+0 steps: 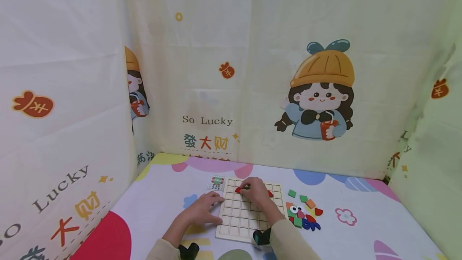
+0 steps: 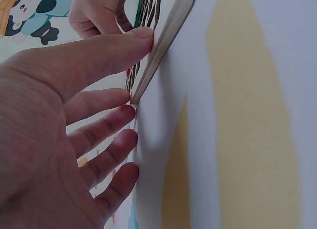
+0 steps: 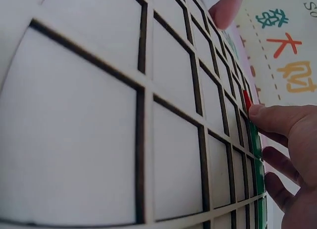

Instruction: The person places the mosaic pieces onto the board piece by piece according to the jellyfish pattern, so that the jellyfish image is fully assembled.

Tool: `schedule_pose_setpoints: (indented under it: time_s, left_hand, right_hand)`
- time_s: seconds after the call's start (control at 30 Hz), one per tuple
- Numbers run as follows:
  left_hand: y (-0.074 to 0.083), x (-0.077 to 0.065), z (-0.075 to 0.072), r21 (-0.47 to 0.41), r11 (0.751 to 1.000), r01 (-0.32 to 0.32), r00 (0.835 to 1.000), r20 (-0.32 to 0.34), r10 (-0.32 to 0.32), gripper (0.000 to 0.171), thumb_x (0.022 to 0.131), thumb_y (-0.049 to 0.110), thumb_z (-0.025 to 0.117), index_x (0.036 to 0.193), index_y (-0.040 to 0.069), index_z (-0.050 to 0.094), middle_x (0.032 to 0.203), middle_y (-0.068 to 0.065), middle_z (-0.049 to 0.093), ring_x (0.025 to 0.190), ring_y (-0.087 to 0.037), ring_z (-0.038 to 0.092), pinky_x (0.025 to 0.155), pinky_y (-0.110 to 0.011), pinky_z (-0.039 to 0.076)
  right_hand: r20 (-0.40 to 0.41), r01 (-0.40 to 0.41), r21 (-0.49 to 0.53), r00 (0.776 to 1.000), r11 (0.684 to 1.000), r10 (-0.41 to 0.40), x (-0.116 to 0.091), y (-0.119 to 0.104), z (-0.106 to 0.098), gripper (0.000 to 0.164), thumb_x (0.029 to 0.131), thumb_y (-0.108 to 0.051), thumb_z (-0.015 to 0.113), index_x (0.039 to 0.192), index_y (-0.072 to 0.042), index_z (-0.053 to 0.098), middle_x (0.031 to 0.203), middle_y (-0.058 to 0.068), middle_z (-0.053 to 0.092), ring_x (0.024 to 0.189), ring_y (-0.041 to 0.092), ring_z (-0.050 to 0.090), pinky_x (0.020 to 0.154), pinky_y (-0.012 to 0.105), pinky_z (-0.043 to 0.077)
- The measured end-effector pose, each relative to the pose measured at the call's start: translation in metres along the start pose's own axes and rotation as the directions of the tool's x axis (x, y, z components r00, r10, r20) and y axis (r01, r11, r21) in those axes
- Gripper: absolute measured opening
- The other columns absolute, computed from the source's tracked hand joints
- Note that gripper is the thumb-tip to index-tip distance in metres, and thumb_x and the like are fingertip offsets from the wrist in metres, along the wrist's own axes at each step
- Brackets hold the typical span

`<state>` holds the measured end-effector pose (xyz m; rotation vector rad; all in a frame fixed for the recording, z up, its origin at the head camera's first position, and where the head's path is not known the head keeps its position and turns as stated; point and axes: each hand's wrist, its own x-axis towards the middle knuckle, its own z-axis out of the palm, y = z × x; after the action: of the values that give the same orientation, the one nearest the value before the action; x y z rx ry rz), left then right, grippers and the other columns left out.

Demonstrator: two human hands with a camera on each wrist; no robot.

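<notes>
My left hand (image 1: 204, 208), fingers loosely spread, touches the board (image 1: 239, 220) while my right hand (image 1: 256, 192), fingers parted, thumbs a red piece (image 3: 246, 100).

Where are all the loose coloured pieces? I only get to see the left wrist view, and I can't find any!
Observer: They lie to the right of the board; the head view shows a cluster of loose coloured pieces there.

Operator: Ooh! And is there a little picture near the board anywhere?

Observer: Yes, a small card with a red and green figure on a grid lies by the board's far left corner.

Operator: What's the thumb of the right hand next to? I can't see its tip!

Observer: In the right wrist view, the thumb's tip is right beside a red piece near the board's far edge.
</notes>
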<state>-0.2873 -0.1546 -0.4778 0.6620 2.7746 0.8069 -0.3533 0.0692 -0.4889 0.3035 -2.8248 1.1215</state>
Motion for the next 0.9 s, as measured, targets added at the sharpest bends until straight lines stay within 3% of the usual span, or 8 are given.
schedule_pose_setpoints:
  time_s: [0.27,0.47,0.7,0.9]
  left_hand:
    - [0.002,0.000,0.000,-0.005,1.000,-0.004,1.000,-0.005,0.004,0.065,0.076,0.037,0.079,0.134,0.015,0.057,0.137,-0.008,0.050,0.125,-0.031,0.046,0.104,-0.052,0.041]
    - [0.002,0.000,0.000,-0.003,1.000,0.005,1.000,-0.003,-0.005,0.066,0.076,0.037,0.080,0.134,0.015,0.057,0.137,-0.009,0.050,0.126,-0.032,0.046,0.104,-0.054,0.040]
    - [0.000,0.000,0.001,-0.015,1.000,0.019,1.000,-0.005,-0.019,0.066,0.076,0.036,0.080,0.134,0.015,0.057,0.138,-0.009,0.049,0.128,-0.032,0.045,0.106,-0.054,0.040]
    - [0.001,0.000,0.000,-0.019,1.000,0.021,1.000,-0.007,-0.021,0.066,0.076,0.036,0.080,0.134,0.015,0.057,0.139,-0.010,0.048,0.128,-0.032,0.044,0.106,-0.054,0.039]
  right_hand:
    - [0.008,-0.005,0.008,1.000,1.000,0.005,0.000,-0.002,0.001,0.003,0.083,-0.010,0.074,0.084,-0.013,0.075,0.094,0.000,0.069,0.093,0.019,0.057,0.085,0.041,0.053]
    - [0.031,0.049,0.021,0.998,0.999,-0.049,-0.001,0.001,-0.001,0.005,0.083,-0.012,0.075,0.086,-0.015,0.074,0.101,0.002,0.069,0.100,0.022,0.059,0.089,0.045,0.052]
    - [0.061,0.062,0.074,0.996,0.995,-0.067,-0.008,0.003,-0.013,0.012,0.087,-0.016,0.071,0.099,-0.014,0.073,0.111,0.005,0.068,0.103,0.026,0.059,0.083,0.041,0.053]
    - [0.032,0.087,0.074,0.995,0.993,-0.090,-0.013,0.007,-0.026,0.012,0.088,-0.015,0.070,0.099,-0.013,0.073,0.108,0.004,0.068,0.104,0.025,0.058,0.084,0.043,0.051]
